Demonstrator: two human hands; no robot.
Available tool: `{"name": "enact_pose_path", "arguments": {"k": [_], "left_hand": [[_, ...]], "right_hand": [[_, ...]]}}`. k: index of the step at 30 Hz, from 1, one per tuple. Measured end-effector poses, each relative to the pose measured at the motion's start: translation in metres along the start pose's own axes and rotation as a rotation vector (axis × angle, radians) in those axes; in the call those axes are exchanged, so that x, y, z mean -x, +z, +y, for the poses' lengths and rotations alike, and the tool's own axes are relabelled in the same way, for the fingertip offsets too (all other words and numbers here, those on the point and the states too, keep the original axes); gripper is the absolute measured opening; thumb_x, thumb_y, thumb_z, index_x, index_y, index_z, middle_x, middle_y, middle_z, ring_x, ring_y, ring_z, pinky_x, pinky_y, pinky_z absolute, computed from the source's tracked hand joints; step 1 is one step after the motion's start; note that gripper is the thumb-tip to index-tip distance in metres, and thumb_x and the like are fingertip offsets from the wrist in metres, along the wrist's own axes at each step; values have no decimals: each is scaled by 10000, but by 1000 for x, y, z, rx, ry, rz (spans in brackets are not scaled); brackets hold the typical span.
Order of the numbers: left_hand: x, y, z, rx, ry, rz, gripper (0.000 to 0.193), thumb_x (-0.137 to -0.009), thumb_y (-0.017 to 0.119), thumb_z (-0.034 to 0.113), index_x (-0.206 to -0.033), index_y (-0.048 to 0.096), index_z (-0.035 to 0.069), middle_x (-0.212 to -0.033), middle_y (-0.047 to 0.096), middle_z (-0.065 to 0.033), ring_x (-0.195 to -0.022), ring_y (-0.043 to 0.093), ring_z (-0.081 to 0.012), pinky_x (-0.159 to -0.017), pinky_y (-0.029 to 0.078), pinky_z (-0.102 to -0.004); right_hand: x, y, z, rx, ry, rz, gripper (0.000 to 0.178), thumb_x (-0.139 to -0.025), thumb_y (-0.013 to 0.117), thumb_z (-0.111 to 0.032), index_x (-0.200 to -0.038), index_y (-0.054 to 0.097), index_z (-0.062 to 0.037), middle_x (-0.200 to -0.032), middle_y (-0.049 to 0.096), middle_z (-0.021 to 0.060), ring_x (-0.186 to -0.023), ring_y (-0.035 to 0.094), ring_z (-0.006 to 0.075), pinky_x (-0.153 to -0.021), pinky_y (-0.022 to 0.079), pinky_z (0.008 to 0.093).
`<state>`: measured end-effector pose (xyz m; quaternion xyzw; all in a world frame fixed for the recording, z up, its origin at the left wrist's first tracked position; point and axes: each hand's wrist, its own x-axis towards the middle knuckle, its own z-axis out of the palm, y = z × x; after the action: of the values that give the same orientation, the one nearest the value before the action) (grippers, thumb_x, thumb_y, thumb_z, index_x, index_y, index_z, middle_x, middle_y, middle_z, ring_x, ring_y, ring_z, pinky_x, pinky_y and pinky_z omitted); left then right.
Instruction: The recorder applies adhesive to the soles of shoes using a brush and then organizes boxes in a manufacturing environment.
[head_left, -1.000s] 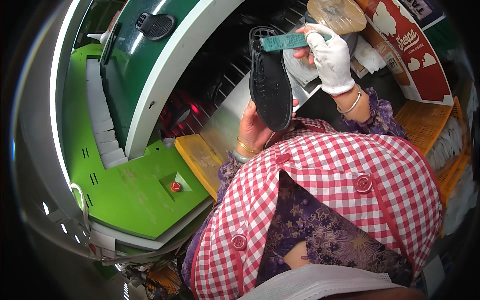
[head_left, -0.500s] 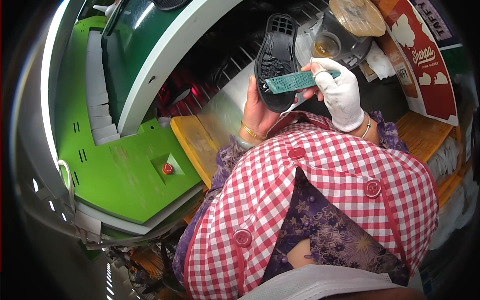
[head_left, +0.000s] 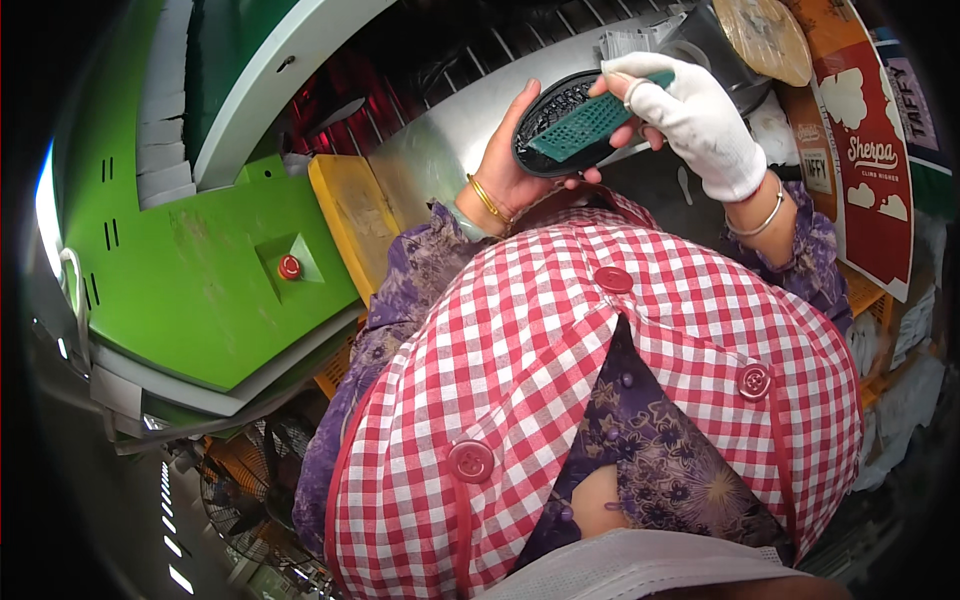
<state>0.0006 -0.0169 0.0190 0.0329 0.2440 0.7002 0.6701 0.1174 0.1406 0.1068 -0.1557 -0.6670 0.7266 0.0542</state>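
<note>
A black shoe sole [head_left: 546, 108] is gripped in my bare left hand [head_left: 503, 168], with the thumb along its left rim and fingertips showing below its near end. Its hollow, ribbed inside faces up and shines as if wet. My right hand [head_left: 695, 125], in a white glove with bare fingertips, pinches a green flat strip [head_left: 585, 130] with rows of small holes or dots. The strip lies slanted over the inside of the sole, its lower left end seeming to touch it. The sole's far part is tilted out of sight.
A green machine [head_left: 190, 290] with a red button [head_left: 289, 267] and a pale curved frame [head_left: 270, 85] stands left. Beside it is a yellow block [head_left: 350, 215]. A dark container [head_left: 725, 60], a round tan lid [head_left: 765, 40] and a red printed box [head_left: 870, 170] stand right.
The sole has tipped, so it looks shorter, and the green strip has moved up along it at a steeper slant. The view has shifted; the surroundings appear further left and the cup is now hidden.
</note>
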Motion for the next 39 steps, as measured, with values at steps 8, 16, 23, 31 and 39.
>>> {"name": "enact_pose_path", "arguments": {"k": [8, 16, 23, 31, 39], "left_hand": [[5, -14, 13, -74, -119, -88, 576, -938, 329, 514, -1206, 484, 30, -911, 638, -181, -552, 641, -311, -324, 474, -258], [4, -23, 25, -51, -217, -198, 475, -963, 344, 395, -1157, 523, -1, -847, 653, -180, -567, 641, -265, -378, 500, -297], [2, -22, 28, -158, -192, 90, 542, -942, 383, 452, -1019, 599, -39, -748, 658, -170, -428, 583, -224, -272, 403, -272], [1, -24, 34, -271, -192, 208, 622, -920, 376, 496, -893, 630, -72, -600, 623, -179, -327, 520, -249, -242, 362, -276], [6, -34, 40, -268, -199, 123, 665, -919, 302, 511, -847, 630, -64, -534, 578, -187, -289, 459, -278, -241, 304, -302]], "right_hand": [[-28, 2, -11, 271, 14, -255, 262, -917, 558, -275, -1023, 641, -50, -621, 630, 53, -411, 426, 18, -410, 328, 144], [-33, -20, -7, 102, -24, -408, 268, -856, 624, -225, -1022, 687, -25, -716, 686, 60, -515, 542, 66, -451, 401, 169], [-19, -27, -5, 82, 12, -352, 275, -848, 631, -223, -1006, 682, -4, -722, 687, 82, -461, 521, 67, -419, 381, 163], [-15, -58, -19, 103, 130, -474, 290, -879, 593, -217, -1086, 641, -21, -745, 687, 97, -566, 552, 59, -525, 426, 162], [10, -71, -7, 108, 31, -265, 254, -875, 607, -245, -977, 660, -19, -708, 662, 45, -560, 544, 52, -482, 361, 155]]}}
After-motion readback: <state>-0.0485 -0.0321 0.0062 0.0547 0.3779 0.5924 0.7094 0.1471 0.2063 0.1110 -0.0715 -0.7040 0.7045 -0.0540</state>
